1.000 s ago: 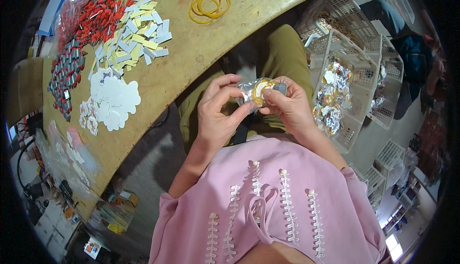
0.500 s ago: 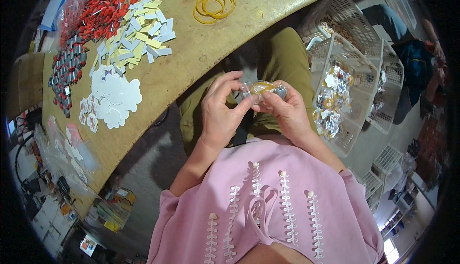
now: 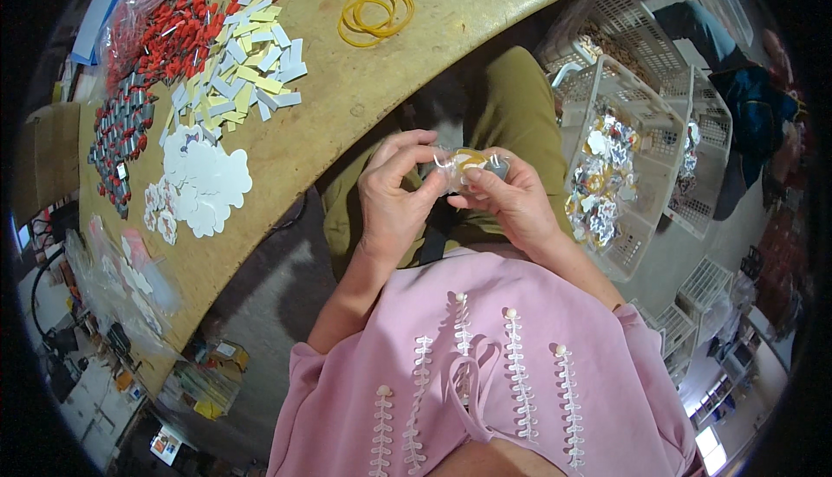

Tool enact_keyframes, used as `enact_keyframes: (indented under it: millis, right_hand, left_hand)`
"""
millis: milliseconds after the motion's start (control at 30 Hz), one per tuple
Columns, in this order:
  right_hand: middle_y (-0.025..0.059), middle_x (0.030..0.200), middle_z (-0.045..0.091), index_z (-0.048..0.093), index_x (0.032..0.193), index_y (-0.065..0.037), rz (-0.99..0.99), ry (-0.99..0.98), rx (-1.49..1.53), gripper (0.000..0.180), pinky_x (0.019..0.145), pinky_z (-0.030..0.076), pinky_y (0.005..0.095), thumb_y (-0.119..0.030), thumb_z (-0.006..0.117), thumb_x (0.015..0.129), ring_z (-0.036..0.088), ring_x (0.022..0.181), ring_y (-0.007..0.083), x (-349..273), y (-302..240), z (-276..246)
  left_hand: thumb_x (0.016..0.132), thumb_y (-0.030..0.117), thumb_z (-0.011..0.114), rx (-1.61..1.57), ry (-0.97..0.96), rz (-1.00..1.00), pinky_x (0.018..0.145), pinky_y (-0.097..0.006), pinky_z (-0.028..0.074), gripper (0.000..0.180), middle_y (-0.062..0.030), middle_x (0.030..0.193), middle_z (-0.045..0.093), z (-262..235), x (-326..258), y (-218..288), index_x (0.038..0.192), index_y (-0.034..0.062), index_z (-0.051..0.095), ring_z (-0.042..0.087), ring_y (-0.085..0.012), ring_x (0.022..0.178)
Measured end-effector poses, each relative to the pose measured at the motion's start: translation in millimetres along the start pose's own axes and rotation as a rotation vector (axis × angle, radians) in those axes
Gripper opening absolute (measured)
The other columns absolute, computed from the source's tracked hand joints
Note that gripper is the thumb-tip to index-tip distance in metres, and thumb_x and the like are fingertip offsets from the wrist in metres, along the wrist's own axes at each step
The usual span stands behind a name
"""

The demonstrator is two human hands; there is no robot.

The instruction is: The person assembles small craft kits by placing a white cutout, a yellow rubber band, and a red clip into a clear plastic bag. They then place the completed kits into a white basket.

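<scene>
Above my lap, both hands hold a small clear plastic bag (image 3: 450,165) between them. Through the film I make out a yellow band, a white piece and a grey part near the right end. My left hand (image 3: 397,184) pinches the bag's left end between thumb and fingers. The fingers of my right hand (image 3: 514,197) wrap the other end, thumb pressed on top. On the table (image 3: 347,78) to the left lie white scalloped cutouts (image 3: 206,184), yellow and white paper strips (image 3: 251,70), red-tipped parts (image 3: 178,31), grey cylinders (image 3: 124,126) and coiled yellow tubing (image 3: 377,16).
At my right stands a white plastic basket (image 3: 650,174) with several packed bags (image 3: 601,182) inside. Another basket (image 3: 620,13) behind it holds small brown pieces. The table's curved edge runs close past my left arm. A person's dark-clothed legs (image 3: 745,113) show at far right.
The bag has turned a little in my hands, and my right thumb now presses nearer its middle. The view has shifted slightly; the things on the table lie as before.
</scene>
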State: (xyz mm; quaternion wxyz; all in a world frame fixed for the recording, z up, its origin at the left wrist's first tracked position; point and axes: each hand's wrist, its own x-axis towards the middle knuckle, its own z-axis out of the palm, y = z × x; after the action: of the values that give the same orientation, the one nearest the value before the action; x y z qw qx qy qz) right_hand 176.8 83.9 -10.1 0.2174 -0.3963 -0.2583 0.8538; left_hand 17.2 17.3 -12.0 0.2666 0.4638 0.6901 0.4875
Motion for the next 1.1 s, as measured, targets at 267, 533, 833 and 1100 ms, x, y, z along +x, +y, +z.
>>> enact_keyframes:
  millis: [267,533,833,1100]
  right_hand:
    - [0.0044,0.092,0.061,0.053,0.109,0.000,-0.029,0.040,0.077,0.020,0.076,0.062,0.0317,-0.009,0.061,0.093,0.062,0.078,0.0098,0.6,1.1,3.6]
    - [0.0048,0.089,0.063,0.053,0.108,0.001,-0.024,0.070,0.089,0.020,0.071,0.062,0.0304,-0.007,0.062,0.092,0.062,0.075,0.0094,3.9,3.7,-1.5]
    - [0.0095,0.096,0.066,0.053,0.107,0.003,0.024,0.140,0.064,0.020,0.071,0.061,0.0277,-0.007,0.061,0.092,0.069,0.082,0.0161,7.6,-3.8,-4.3]
    - [0.0168,0.099,0.066,0.049,0.111,0.005,-0.047,0.157,0.156,0.025,0.068,0.061,0.0260,-0.003,0.060,0.090,0.070,0.086,0.0255,7.5,-16.2,-25.5]
  left_hand:
    - [0.076,-0.005,0.067,0.049,0.153,0.051,0.080,-0.030,0.051,0.011,-0.0110,0.099,0.066,4.2,0.5,4.2,0.085,0.0004,0.063,0.064,-0.0200,0.092]
    - [0.091,-0.006,0.055,-0.654,0.210,-0.290,0.082,-0.023,0.048,0.010,-0.0066,0.107,0.061,3.7,-4.3,-3.4,0.099,-0.0028,0.059,0.059,-0.0093,0.089]
    - [0.097,0.003,0.052,-0.566,0.154,-0.302,0.079,-0.024,0.050,0.010,-0.0095,0.095,0.065,-3.8,0.5,2.6,0.105,-0.0037,0.054,0.060,-0.0102,0.084]
    - [0.094,-0.001,0.055,-0.432,0.061,-0.141,0.069,-0.021,0.051,0.009,-0.0087,0.087,0.066,-22.3,27.0,52.3,0.103,-0.0022,0.054,0.062,-0.0083,0.076]
